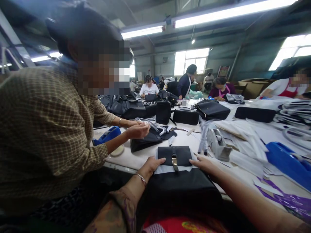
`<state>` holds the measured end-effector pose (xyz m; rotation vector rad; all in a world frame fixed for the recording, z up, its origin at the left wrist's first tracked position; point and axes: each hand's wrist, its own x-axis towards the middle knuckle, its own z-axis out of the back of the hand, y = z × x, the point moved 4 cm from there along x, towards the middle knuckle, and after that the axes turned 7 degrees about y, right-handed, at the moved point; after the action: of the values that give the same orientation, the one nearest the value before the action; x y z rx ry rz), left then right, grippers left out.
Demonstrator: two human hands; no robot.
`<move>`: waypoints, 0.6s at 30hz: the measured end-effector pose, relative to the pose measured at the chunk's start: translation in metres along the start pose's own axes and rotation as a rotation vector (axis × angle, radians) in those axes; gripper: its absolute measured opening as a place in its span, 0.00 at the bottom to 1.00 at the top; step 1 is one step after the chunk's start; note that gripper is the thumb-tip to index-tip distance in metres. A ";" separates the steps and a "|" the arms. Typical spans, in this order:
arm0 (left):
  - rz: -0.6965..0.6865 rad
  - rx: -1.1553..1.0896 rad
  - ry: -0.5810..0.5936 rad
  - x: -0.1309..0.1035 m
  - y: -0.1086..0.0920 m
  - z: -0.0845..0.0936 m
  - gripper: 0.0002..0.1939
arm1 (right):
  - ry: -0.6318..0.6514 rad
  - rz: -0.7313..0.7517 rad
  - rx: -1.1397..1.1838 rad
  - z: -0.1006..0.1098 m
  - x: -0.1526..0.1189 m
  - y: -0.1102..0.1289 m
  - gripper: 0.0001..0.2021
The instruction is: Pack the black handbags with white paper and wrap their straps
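A black bag lies at the table's near edge, right in front of me. Its flap has a strap down the middle with a gold-coloured buckle, and a thin white sheet sticks out from under it. My left hand grips the flap's left side, thumb on top and the other fingers mostly hidden beneath. At the opposite side, my right hand holds the flap's right edge between thumb and fingers, which are partly hidden.
To my left, a co-worker in a checked shirt handles clear plastic over another black bag. A white tape dispenser, white sheets and a blue tape dispenser occupy the right. Several black bags and people are farther back.
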<state>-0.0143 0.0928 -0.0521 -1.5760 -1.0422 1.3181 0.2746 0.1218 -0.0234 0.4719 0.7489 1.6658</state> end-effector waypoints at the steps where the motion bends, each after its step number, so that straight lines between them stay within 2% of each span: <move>1: -0.025 -0.004 -0.004 -0.002 -0.001 0.000 0.27 | 0.018 -0.047 0.075 0.000 -0.003 -0.002 0.25; 3: -0.071 -0.008 -0.008 -0.005 -0.002 -0.001 0.29 | 0.029 -0.197 0.226 0.000 -0.011 -0.001 0.27; 5: -0.106 -0.009 -0.010 -0.008 -0.002 -0.001 0.30 | 0.086 -0.261 0.378 -0.002 -0.016 0.006 0.28; 9: -0.151 -0.010 0.012 -0.015 -0.003 -0.001 0.31 | 0.355 -0.232 0.748 -0.008 -0.023 0.015 0.27; 11: -0.163 -0.009 0.030 -0.018 -0.004 0.000 0.31 | 0.445 -0.195 0.875 -0.009 -0.028 0.014 0.28; 14: -0.173 -0.010 0.060 -0.022 -0.007 -0.001 0.30 | 0.504 -0.174 0.977 -0.007 -0.038 0.014 0.30; 18: -0.185 -0.026 0.107 -0.028 -0.015 -0.006 0.29 | 0.555 -0.210 1.043 -0.003 -0.053 0.025 0.30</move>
<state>-0.0129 0.0712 -0.0284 -1.5128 -1.1126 1.0880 0.2670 0.0667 -0.0029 0.6071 2.0236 1.0950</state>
